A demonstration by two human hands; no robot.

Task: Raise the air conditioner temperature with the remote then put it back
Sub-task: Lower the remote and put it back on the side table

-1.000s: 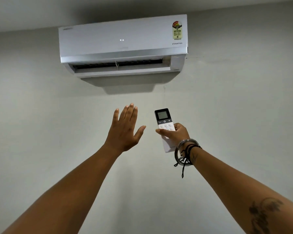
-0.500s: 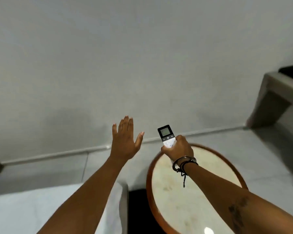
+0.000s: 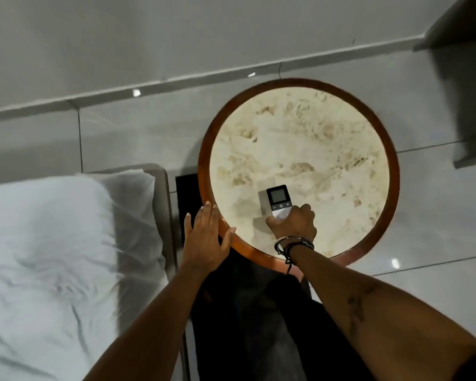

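The white remote, with a dark screen at its far end, is low over the near part of the round marble-topped table. My right hand is shut on its near end; whether the remote touches the top I cannot tell. My left hand is flat with fingers spread, over the table's brown wooden rim at the near left, holding nothing. The air conditioner is out of view.
A bed with white sheets and a pillow lies at the left. Grey floor tiles and a skirting line surround the table. A grey ledge juts in at the top right. Dark trousers fill the bottom middle.
The view has swung down from the air conditioner to the table. My right hand has lowered the remote onto or just above the tabletop; my left hand has come down to the table's rim.
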